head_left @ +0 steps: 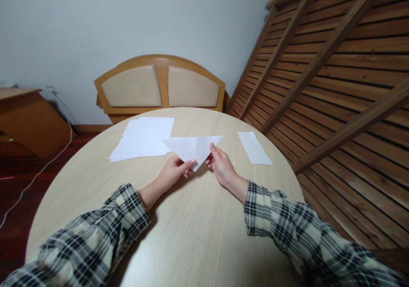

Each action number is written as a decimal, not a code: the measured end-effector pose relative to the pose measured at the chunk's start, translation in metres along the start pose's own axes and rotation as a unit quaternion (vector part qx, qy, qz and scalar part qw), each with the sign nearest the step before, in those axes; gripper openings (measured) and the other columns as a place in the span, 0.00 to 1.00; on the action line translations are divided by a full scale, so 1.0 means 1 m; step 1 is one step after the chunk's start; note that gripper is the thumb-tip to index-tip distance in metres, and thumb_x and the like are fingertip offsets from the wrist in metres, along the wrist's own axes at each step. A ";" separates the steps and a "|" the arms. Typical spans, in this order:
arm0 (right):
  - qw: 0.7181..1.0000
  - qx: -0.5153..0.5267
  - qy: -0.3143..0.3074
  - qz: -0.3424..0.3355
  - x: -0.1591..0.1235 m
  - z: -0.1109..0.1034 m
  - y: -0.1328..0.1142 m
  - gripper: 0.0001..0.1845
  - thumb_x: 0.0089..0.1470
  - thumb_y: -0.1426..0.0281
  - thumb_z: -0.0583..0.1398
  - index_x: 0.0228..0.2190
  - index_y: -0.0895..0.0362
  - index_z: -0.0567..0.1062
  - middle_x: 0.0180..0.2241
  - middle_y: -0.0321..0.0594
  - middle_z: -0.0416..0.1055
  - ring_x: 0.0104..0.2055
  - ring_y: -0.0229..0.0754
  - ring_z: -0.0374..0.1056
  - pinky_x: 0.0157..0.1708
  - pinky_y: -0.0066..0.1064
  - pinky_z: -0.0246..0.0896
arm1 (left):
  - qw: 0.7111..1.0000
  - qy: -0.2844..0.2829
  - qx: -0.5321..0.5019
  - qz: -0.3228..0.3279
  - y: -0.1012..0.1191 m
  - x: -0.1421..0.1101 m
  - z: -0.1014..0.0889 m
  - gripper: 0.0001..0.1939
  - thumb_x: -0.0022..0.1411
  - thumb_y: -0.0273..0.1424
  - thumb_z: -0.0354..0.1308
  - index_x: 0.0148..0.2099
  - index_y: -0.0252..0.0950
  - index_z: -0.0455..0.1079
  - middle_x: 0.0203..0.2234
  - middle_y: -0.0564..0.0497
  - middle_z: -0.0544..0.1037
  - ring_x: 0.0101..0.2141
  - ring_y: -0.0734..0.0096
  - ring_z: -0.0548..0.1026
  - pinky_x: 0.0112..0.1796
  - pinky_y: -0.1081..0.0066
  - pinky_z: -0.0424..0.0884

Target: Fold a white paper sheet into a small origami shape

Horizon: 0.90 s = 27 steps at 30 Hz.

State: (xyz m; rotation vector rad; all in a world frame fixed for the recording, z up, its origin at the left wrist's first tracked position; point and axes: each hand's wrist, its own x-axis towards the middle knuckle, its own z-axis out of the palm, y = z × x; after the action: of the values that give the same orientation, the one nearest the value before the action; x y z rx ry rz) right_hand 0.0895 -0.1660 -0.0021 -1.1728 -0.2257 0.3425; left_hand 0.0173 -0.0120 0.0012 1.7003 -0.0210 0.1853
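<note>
A white sheet of paper folded into a triangle (191,146) is held between my two hands above the table, its long edge away from me and its point toward me. A crease runs down its middle. My left hand (175,170) pinches it near the lower point, thumb on top and fingers underneath. At its right slanted edge, my right hand (222,163) grips the paper between thumb and fingers. Both hands are closed on this one piece.
A stack of white paper sheets (145,135) lies on the round wooden table (191,236) at the left. To the right is a cut paper strip (254,147). Behind stands a padded headboard (159,61), and slatted wood (345,78) leans along the right.
</note>
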 end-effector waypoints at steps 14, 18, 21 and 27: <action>0.995 -0.048 -0.038 -0.082 0.007 -0.011 -0.009 0.11 0.41 0.63 0.69 0.27 0.56 0.77 0.22 0.34 0.70 0.25 0.35 0.64 0.28 0.28 0.59 | 0.977 0.056 -0.203 -0.024 -0.006 0.003 0.000 0.15 0.51 0.31 0.66 0.41 0.31 0.71 0.36 0.45 0.77 0.29 0.70 0.73 0.31 0.68 0.73; 0.991 -0.060 -0.098 -0.063 0.004 -0.011 -0.005 0.08 0.43 0.66 0.67 0.28 0.56 0.78 0.26 0.37 0.74 0.29 0.37 0.69 0.33 0.32 0.64 | 0.958 0.085 -0.273 -0.005 -0.005 0.007 -0.003 0.16 0.51 0.26 0.65 0.43 0.34 0.70 0.39 0.47 0.76 0.34 0.71 0.73 0.35 0.72 0.71; 0.978 -0.064 -0.196 -0.015 0.000 -0.010 -0.004 0.10 0.45 0.69 0.65 0.33 0.56 0.79 0.32 0.40 0.77 0.36 0.40 0.71 0.38 0.34 0.65 | 0.947 0.103 -0.304 -0.004 -0.005 0.009 -0.008 0.13 0.53 0.26 0.63 0.42 0.34 0.69 0.35 0.49 0.75 0.34 0.72 0.72 0.34 0.74 0.70; 0.984 -0.016 -0.171 0.053 -0.001 -0.009 -0.013 0.11 0.50 0.66 0.62 0.36 0.56 0.78 0.36 0.42 0.75 0.37 0.40 0.70 0.37 0.33 0.66 | 0.945 0.062 -0.316 -0.054 -0.007 0.010 -0.012 0.12 0.54 0.25 0.57 0.43 0.36 0.68 0.34 0.50 0.73 0.32 0.71 0.71 0.31 0.73 0.69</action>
State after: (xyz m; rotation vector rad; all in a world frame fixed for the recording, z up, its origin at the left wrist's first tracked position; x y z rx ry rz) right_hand 0.0931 -0.1786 0.0062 -1.1554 -0.4713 0.6381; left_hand 0.0264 0.0019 -0.0029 1.0429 0.0987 0.1795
